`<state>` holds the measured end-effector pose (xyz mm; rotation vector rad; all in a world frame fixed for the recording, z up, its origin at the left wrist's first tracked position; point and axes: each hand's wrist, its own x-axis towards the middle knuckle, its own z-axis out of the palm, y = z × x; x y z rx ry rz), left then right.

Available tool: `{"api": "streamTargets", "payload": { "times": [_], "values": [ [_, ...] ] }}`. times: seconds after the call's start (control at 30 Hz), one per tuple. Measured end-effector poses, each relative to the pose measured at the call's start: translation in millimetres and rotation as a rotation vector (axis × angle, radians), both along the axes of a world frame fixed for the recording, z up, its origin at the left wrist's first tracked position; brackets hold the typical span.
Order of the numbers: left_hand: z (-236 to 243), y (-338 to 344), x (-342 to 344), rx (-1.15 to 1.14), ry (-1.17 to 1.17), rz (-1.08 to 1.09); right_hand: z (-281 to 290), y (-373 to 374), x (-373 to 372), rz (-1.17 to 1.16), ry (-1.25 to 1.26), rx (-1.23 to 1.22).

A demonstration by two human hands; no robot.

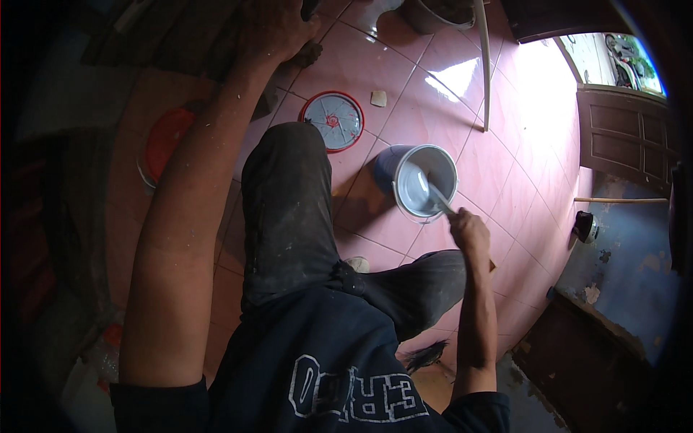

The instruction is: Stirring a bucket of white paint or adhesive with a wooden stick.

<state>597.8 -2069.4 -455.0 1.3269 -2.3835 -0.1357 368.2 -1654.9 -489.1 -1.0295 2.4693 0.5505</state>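
Note:
My right hand (471, 232) is closed around a pale, flat stick (442, 200), whose far end dips into a bucket (388, 171). The bucket stands on the tiles in front of my right knee, with a whitish liquid (415, 184) inside that looks like paint. My left hand (278, 32) is stretched far forward at the upper edge, beside dark wooden boards (184, 36). Something dark shows by its fingers; shadow and the picture's edge hide what they do. A round grey lid with a red rim (333, 121) lies on the floor between the knee and the bucket.
Pink tiles (505, 238) cover the floor. A long pale pole (484, 72) and another bucket (426, 16) are ahead. A small cream-coloured piece (379, 98) lies by the lid. A red round thing (166, 144) is at left. Rightward stand a wooden door (624, 130) and peeling blue wall (613, 281).

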Motion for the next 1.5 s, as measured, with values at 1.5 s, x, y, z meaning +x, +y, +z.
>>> {"api": "streamTargets", "payload": {
  "times": [1.5],
  "values": [
    [-0.7, -0.9, -0.5, 0.001, -0.007, -0.003, -10.5, -1.4, 0.2, 0.09, 0.05, -0.068]
  ]
}}
